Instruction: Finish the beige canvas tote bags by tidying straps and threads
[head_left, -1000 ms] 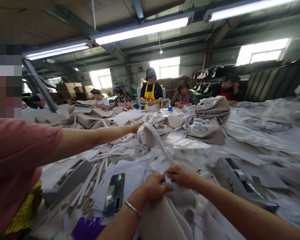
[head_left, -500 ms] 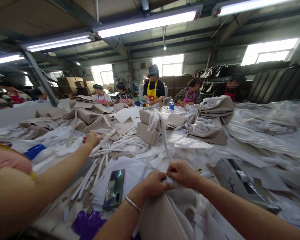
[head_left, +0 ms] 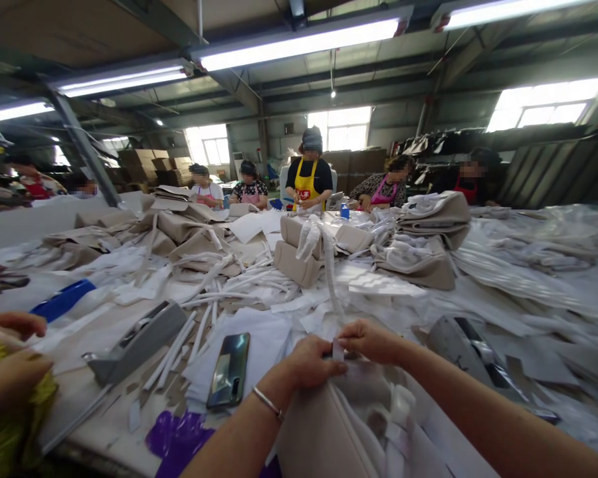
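My left hand (head_left: 311, 362) and my right hand (head_left: 371, 340) meet at the table's near edge, both pinching a narrow white strap (head_left: 330, 279) that rises away toward a beige bag (head_left: 295, 263) further out. Below my hands lies another beige bag (head_left: 323, 431) with white wrapping (head_left: 398, 425) on it. A silver bracelet (head_left: 268, 402) circles my left wrist. A phone (head_left: 229, 370) lies face up just left of my left forearm.
A grey tape dispenser (head_left: 139, 340) sits left of the phone, another (head_left: 466, 348) at right. White strips and paper (head_left: 214, 305) litter the table. Beige bags (head_left: 431, 219) are stacked further back. A neighbour's hands (head_left: 12, 352) are at far left. Several aproned workers (head_left: 310, 179) stand at the far side.
The neighbour's arm, stretched across the table a second ago, has drawn back to the far left edge. My hands have stayed together on the strap.
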The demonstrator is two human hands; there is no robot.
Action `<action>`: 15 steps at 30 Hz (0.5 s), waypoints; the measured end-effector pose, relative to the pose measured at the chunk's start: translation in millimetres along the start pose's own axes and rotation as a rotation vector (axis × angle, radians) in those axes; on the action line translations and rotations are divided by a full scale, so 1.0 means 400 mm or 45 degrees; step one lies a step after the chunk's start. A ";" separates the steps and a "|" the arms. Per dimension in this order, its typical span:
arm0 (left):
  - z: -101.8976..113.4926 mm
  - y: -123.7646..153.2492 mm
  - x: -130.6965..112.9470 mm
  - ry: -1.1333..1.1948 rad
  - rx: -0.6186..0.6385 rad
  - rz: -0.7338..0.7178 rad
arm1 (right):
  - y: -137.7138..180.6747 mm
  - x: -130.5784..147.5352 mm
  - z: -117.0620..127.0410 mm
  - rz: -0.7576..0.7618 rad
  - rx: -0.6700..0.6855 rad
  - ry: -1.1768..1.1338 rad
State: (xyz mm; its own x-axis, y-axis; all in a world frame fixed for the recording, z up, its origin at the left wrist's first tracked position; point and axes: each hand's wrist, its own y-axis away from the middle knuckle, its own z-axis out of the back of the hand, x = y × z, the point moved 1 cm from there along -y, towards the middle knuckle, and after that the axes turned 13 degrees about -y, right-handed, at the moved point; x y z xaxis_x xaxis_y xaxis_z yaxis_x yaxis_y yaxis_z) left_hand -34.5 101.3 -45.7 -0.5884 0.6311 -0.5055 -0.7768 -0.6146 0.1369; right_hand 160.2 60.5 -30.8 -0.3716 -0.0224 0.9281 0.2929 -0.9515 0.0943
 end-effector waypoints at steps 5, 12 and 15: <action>-0.002 -0.004 -0.003 -0.037 0.011 0.029 | -0.011 -0.003 -0.018 -0.027 -0.056 0.073; -0.006 -0.006 -0.012 -0.106 0.001 0.053 | -0.014 -0.005 -0.045 -0.027 -0.201 0.229; -0.006 -0.004 -0.016 -0.140 -0.006 0.057 | -0.012 -0.003 -0.052 0.022 -0.251 0.312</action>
State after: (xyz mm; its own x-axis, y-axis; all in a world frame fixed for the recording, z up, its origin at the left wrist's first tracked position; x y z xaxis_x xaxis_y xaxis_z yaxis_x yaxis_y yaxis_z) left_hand -28.7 97.1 -44.7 -0.6439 0.6506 -0.4027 -0.7481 -0.6457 0.1531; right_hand 140.7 58.7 -39.7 -0.5761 -0.0892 0.8125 0.1330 -0.9910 -0.0145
